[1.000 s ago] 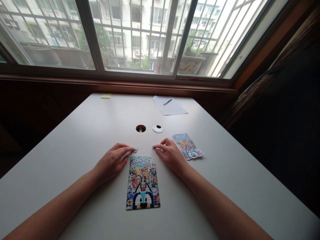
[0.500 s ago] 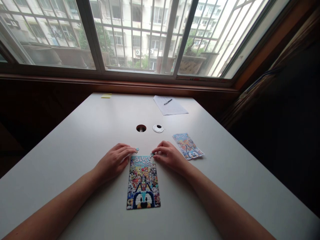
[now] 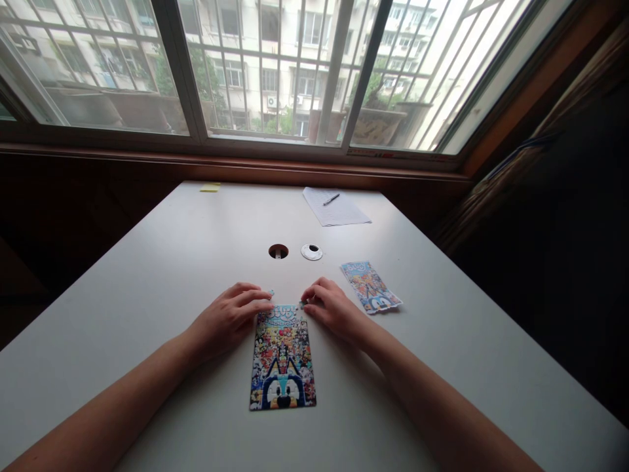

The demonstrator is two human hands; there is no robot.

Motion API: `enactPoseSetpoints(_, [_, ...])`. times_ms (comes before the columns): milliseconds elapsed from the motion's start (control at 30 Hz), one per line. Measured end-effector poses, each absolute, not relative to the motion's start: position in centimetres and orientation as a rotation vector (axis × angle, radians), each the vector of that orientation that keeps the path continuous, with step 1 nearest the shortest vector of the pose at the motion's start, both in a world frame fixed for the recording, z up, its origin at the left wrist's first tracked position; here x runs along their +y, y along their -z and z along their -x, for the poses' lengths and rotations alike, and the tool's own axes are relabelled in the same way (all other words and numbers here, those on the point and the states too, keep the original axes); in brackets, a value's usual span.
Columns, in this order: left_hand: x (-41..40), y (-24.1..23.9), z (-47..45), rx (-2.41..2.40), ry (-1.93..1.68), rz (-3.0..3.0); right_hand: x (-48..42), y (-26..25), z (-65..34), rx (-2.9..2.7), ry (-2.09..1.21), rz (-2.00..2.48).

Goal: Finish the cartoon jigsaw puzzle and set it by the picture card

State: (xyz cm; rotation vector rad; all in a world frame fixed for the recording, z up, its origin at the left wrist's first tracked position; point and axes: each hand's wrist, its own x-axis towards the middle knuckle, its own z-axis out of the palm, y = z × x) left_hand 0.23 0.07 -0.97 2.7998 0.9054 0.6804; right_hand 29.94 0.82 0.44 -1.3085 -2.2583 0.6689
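A colourful jigsaw puzzle [image 3: 282, 357] is lying flat near the middle of the white table [image 3: 147, 288]. Its far right corner is being pressed by the right hand [image 3: 333, 307], a small piece [image 3: 303, 303] pinched in narrowed fingertips. The left hand [image 3: 227, 315] is resting at the far left corner, fingers loosely curled beside another loose piece [image 3: 271, 293]. A printed reference picture [image 3: 370, 286] is lying to the right, paper and pen [image 3: 335, 206] farther off under the barred window [image 3: 275, 72]. Since a second ago, the right hand's piece has been brought down to the puzzle's edge.

The small piece [image 3: 301, 303] at the right hand [image 3: 330, 308] is too small to make out.
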Motion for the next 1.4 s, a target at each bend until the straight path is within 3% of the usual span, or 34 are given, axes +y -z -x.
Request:
enactPoseSetpoints(633, [0.0,1.0,-0.3,0.876,-0.641,-2.858,0.6,-0.8,-29.5,-2.1,-0.777,1.306])
enactPoseSetpoints(1400, [-0.1,1.0,-0.3,0.891,-0.688,-2.844,1.2,0.1,-29.6,-2.173,-0.643,1.25])
